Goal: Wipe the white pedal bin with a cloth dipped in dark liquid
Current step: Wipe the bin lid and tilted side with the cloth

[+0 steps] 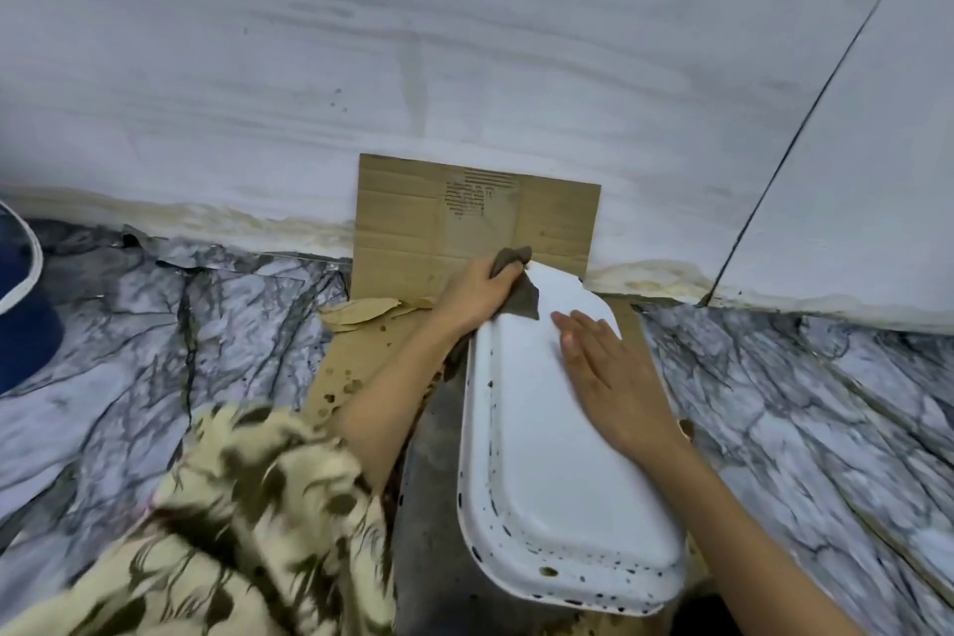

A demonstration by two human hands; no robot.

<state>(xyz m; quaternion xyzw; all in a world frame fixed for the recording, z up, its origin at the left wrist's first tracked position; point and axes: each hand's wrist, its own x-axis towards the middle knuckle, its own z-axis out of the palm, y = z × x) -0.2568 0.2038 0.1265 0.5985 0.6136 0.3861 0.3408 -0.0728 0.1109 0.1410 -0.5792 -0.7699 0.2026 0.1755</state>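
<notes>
Here the left hand (477,292) fingers grip the dark cloth (519,292) against the white pedal bin (547,470) lid's far end; the right hand (606,377) lies flat, fingers extended.

- One view only, from the person's head, looking steeply down and forward onto the white pedal bin (557,455).
- It sits close above the bin's lid, which fills the lower centre.
- Beyond the bin, the view faces a pale wall (361,67); marbled floor (805,403) spreads either side.

Left hand (477,292) presses cloth (521,297) against bin (547,470).
</notes>
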